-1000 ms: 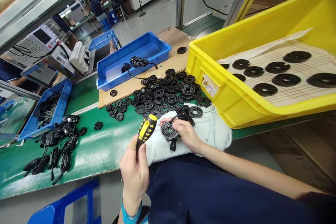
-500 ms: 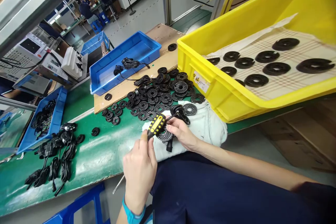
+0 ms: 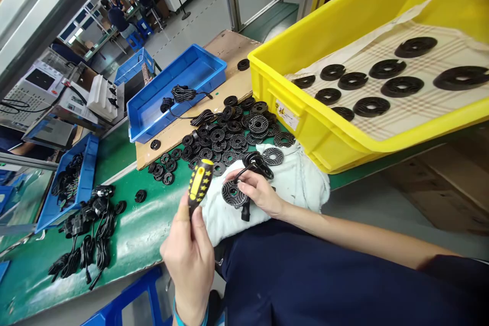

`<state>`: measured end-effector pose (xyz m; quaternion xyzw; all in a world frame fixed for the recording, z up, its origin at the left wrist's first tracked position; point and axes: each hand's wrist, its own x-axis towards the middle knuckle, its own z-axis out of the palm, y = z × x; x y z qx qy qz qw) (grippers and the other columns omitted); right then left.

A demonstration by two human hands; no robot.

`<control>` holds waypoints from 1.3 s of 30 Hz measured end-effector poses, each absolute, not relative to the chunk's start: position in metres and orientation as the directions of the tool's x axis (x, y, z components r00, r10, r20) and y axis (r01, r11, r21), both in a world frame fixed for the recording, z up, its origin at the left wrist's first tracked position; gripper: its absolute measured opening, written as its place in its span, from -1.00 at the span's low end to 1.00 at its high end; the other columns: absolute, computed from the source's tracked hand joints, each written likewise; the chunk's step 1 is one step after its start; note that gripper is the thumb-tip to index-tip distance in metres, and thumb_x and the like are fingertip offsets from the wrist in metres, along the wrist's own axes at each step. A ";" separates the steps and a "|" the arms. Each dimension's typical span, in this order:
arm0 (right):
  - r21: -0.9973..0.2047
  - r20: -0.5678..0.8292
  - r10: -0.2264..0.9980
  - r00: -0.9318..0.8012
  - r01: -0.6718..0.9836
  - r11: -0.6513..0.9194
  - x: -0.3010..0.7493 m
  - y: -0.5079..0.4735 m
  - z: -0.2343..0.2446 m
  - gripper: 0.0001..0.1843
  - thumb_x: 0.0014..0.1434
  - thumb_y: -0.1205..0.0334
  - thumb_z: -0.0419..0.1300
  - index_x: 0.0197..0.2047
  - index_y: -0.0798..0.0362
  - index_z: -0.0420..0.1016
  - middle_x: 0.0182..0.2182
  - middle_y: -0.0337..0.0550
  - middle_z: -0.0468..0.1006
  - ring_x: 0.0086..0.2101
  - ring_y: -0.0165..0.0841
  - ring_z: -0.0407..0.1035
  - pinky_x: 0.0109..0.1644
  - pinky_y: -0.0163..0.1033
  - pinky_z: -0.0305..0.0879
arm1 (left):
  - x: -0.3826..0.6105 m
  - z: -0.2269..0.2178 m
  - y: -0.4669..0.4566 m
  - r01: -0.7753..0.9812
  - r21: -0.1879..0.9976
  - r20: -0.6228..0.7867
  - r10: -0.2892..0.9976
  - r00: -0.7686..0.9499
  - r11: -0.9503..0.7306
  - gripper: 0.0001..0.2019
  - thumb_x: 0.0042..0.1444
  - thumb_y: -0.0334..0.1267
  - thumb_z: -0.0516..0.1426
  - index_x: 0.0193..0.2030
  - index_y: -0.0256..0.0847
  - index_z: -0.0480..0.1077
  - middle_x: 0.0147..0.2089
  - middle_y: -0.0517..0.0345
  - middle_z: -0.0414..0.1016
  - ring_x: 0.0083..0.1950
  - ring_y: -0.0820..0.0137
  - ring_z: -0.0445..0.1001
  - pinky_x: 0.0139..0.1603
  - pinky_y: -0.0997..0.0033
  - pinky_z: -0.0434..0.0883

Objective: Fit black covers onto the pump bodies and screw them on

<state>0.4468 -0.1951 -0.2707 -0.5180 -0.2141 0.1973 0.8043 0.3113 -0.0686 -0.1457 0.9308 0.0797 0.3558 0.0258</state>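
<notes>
My left hand (image 3: 189,254), with a blue band at its wrist, is closed around a screwdriver (image 3: 200,183). The yellow-and-black, star-patterned handle sticks up out of the fingers, its butt end away from me. In my right hand (image 3: 257,191) is a black grooved disc (image 3: 233,193), pinched at its edge over a white cloth (image 3: 301,183). A coiled black cable (image 3: 257,163) lies beside that hand, and a black connector (image 3: 245,211) hangs below the disc. Another grooved disc (image 3: 273,156) rests flat on the cloth.
Many black discs (image 3: 237,141) are heaped beyond the cloth. A yellow bin (image 3: 332,135) with discs on paper stands right; a blue tray (image 3: 168,112) with cables sits behind. Bundled cables (image 3: 87,249) lie on the green bench (image 3: 130,234) at left. People sit far back.
My left hand has drawn the screwdriver away from the disc, leftward and towards me, tipping the handle more upright. My right hand still holds the disc, which is now more exposed.
</notes>
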 end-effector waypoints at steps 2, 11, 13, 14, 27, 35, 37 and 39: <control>-0.923 0.167 0.541 0.824 -0.062 0.379 0.446 -0.195 -0.274 -0.43 0.30 -0.34 0.20 -0.03 0.02 0.60 -0.12 -0.03 0.63 -0.06 -0.15 0.53 0.10 -0.04 0.49 | 0.308 -0.143 -0.070 0.105 0.120 0.686 0.159 0.710 -0.987 -0.63 0.42 -0.32 0.16 0.32 -0.31 0.43 0.08 -0.17 0.69 -0.12 0.29 0.74 -0.21 0.49 0.56; -0.933 0.303 0.492 0.816 0.149 0.328 0.444 -0.195 -0.285 -0.17 -0.15 -0.36 0.52 0.03 0.02 0.53 0.00 0.02 0.58 0.05 0.00 0.48 0.26 0.09 0.39 | 0.308 -0.156 -0.079 0.012 0.133 0.498 0.077 0.864 -0.991 -0.58 0.46 -0.31 0.08 0.40 -0.31 0.33 0.06 -0.13 0.70 -0.29 0.35 0.71 -0.38 0.48 0.52; -0.936 0.317 0.488 0.813 0.185 0.299 0.444 -0.195 -0.282 -0.35 -0.11 -0.10 0.57 -0.01 0.00 0.53 -0.02 -0.01 0.60 0.03 -0.04 0.49 0.27 0.07 0.38 | 0.304 -0.155 -0.078 -0.006 0.144 0.560 0.076 0.825 -0.990 -0.46 0.44 -0.34 0.11 0.52 -0.20 0.19 0.04 -0.08 0.70 -0.31 0.37 0.69 -0.34 0.49 0.52; -0.936 0.323 0.489 0.810 0.200 0.289 0.444 -0.194 -0.281 -0.44 -0.08 0.00 0.55 -0.05 -0.01 0.53 -0.03 -0.02 0.61 0.01 -0.06 0.50 0.25 0.05 0.39 | 0.302 -0.154 -0.078 -0.019 0.128 0.593 0.062 0.803 -0.992 -0.42 0.43 -0.36 0.11 0.55 -0.15 0.14 -0.02 -0.04 0.71 -0.34 0.38 0.67 -0.34 0.50 0.51; -0.934 0.356 0.470 0.808 0.284 0.219 0.444 -0.190 -0.282 -0.53 -0.13 0.24 0.45 -0.11 -0.04 0.49 -0.11 -0.04 0.62 -0.06 -0.07 0.52 0.16 0.03 0.43 | 0.289 -0.166 -0.063 -0.043 0.135 0.658 0.057 0.751 -0.990 -0.51 0.43 -0.34 0.09 0.46 -0.11 0.31 -0.13 -0.01 0.72 -0.34 0.31 0.65 -0.31 0.41 0.58; -0.931 0.365 0.463 0.808 0.308 0.195 0.441 -0.189 -0.286 -0.57 -0.12 0.23 0.43 -0.13 -0.04 0.49 -0.12 -0.07 0.63 -0.07 -0.08 0.53 0.13 0.02 0.45 | 0.297 -0.173 -0.063 0.040 0.267 0.634 0.207 0.745 -0.963 -0.48 0.44 -0.33 0.10 0.51 -0.10 0.25 0.21 -0.12 0.64 -0.06 0.27 0.73 -0.12 0.44 0.62; -0.931 0.365 0.460 0.809 0.313 0.189 0.441 -0.189 -0.287 -0.56 -0.11 0.22 0.43 -0.11 -0.04 0.49 -0.11 -0.05 0.63 -0.07 -0.07 0.54 0.14 0.02 0.46 | 0.297 -0.175 -0.065 0.078 0.235 0.591 0.207 0.780 -0.969 -0.50 0.45 -0.32 0.08 0.49 -0.11 0.27 0.12 -0.10 0.68 -0.21 0.31 0.73 -0.24 0.47 0.60; -0.931 0.366 0.452 0.814 0.317 0.183 0.441 -0.188 -0.288 -0.53 -0.12 0.22 0.44 -0.09 -0.03 0.49 -0.09 -0.03 0.63 -0.06 -0.05 0.54 0.15 0.04 0.46 | 0.298 -0.175 -0.067 0.052 0.195 0.473 0.140 0.870 -0.979 -0.51 0.45 -0.34 0.07 0.48 -0.13 0.29 -0.04 -0.03 0.74 -0.40 0.39 0.66 -0.39 0.52 0.54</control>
